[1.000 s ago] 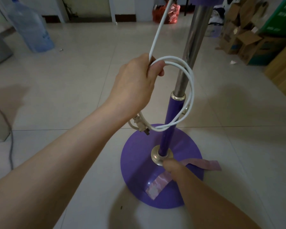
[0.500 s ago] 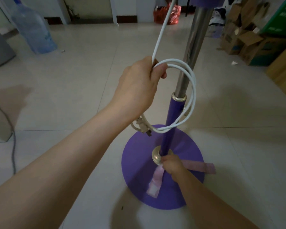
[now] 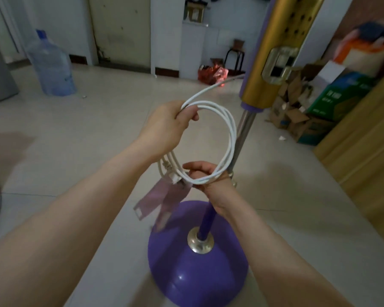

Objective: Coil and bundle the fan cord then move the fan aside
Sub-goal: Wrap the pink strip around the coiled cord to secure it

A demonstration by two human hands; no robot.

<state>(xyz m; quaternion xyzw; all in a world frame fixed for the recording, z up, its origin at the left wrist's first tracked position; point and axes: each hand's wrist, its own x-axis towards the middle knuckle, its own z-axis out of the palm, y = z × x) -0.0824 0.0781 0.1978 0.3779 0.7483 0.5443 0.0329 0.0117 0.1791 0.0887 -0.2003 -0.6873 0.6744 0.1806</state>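
The standing fan has a round purple base (image 3: pixel 197 275) on the tiled floor and a steel pole (image 3: pixel 242 138) rising to a gold and purple column. Its white cord (image 3: pixel 230 138) hangs in a coil of several loops in front of the pole. My left hand (image 3: pixel 166 127) grips the top of the coil, and a free length of cord runs from there up to the right. My right hand (image 3: pixel 205 180) holds the bottom of the coil together with a pale purple strap (image 3: pixel 162 199) that dangles below. The plug sits at the coil's lower left.
A large blue water bottle (image 3: pixel 51 67) stands at the back left. Cardboard boxes (image 3: pixel 302 111) and a wooden panel (image 3: pixel 364 140) crowd the right side. A red bag (image 3: pixel 212 74) and a stool lie near the far wall. A dark cable runs along the left edge.
My right hand left the fan base with the purple strap and rose to the bottom of the coil. The view tilted up, and the coil now hangs higher and farther from the pole.
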